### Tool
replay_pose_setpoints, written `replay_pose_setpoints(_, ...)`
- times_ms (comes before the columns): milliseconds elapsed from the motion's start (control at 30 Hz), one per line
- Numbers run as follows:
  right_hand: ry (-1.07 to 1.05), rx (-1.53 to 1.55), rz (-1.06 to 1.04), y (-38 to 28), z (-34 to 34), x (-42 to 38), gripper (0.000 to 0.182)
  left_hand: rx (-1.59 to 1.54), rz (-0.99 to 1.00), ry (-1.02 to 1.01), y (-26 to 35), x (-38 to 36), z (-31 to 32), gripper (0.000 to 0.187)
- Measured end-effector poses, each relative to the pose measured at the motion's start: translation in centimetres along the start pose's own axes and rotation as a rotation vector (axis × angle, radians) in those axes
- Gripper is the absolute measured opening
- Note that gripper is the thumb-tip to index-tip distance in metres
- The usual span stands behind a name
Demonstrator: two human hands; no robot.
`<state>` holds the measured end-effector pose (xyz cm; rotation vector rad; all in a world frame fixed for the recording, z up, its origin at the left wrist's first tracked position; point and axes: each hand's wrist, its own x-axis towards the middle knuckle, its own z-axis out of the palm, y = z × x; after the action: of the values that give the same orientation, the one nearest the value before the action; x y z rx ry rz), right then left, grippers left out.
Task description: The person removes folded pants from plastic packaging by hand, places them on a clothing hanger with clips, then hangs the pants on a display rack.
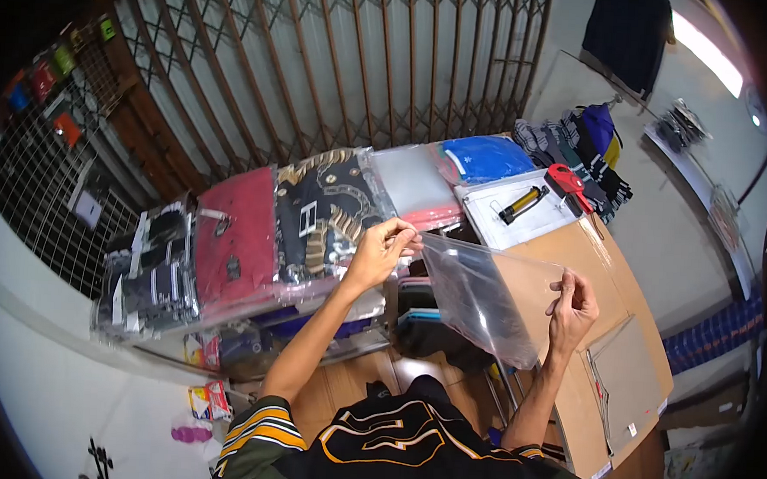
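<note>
A clear plastic bag hangs stretched between my two hands, its lower part drooping over the cardboard's left edge. My left hand pinches one upper corner, fingertips pressed together. At the other upper corner, my right hand grips the film between thumb and fingers. The bag looks flat, with nothing visible inside. Below my right hand lies a large cardboard sheet, and a grey-brown flat packet rests on it.
Bagged garments line the counter: a red one, a black patterned one and a blue one. A red tape dispenser and a yellow-black tool sit by white paper. A folding metal gate stands behind.
</note>
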<state>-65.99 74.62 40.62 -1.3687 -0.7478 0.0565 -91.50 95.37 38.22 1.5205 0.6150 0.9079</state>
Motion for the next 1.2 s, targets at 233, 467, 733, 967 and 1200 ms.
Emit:
replay_pose_setpoints(233,0.002,-0.040,-0.014,1.3,5.5,5.4,0.016,0.064,0.070,-0.058,-0.4,9.8,-3.1,0.020)
replay_pose_setpoints(467,-0.112,-0.029,-0.038,6.4,13.3,14.3,0.017,0.089,0.052,-0.015,-3.1,20.2,-7.1,0.021)
replay_pose_setpoints(733,-0.222,-0.086,-0.082,17.0,25.2,25.8,0.018,0.192,-0.023,0.124,-6.9,31.5,-12.4,0.024)
replay_pose_setpoints(967,-0.196,-0.118,-0.145,21.3,35.5,29.3,0.037,0.261,-0.138,0.360,-11.7,39.3,-17.7,0.018)
replay_pose_setpoints(1200,-0.612,-0.291,-0.257,26.6,36.5,16.6,0.049,0.616,-0.326,0.547,-20.0,43.6,-23.9,0.004)
